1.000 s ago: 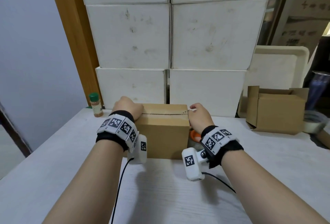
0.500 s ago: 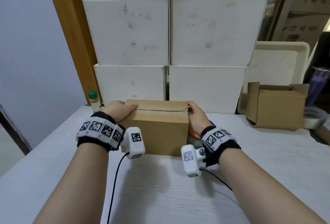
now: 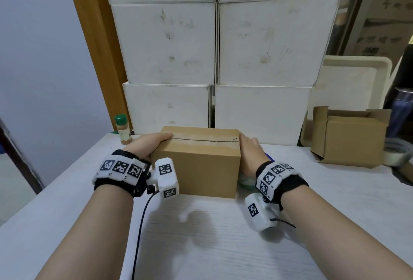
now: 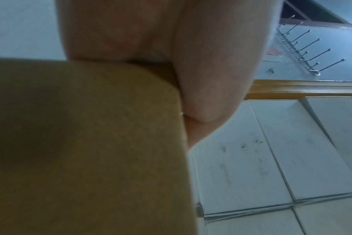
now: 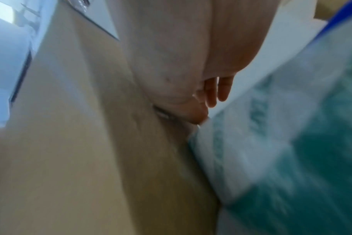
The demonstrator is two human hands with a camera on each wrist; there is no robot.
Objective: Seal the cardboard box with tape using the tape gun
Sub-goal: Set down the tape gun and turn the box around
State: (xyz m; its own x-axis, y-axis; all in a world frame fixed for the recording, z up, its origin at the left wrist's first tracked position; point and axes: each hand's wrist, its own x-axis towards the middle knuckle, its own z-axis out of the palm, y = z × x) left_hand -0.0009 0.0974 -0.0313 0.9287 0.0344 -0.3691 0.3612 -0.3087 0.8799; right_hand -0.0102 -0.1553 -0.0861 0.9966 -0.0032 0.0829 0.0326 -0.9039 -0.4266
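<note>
In the lower half of the head view two forearms reach forward over the white table, each with a marker-covered wristband and a small white camera block. Just beyond them, at frame centre, the cardboard box stands on the table with its flaps shut. The left hand holds the box's left end, thumb lying over the top edge; the left wrist view shows the palm wrapped round a corner. The right hand lies flat against the right end with its fingers straight, pressing rather than curling. A glossy strip seems to run along the top seam, so one pass of tape may already be down, though the frame is not sharp enough to be sure.

The step in hand looks like squaring or turning the box between tapings. Next the right hand would need to let go and take up the tape gun, of which only a greenish roll and a blue edge show, touching the box's right side behind the right wrist.

Further back: one green-capped spice jar at left, one open carton and one loose tape roll at right, and six stacked white boxes against the wall.
</note>
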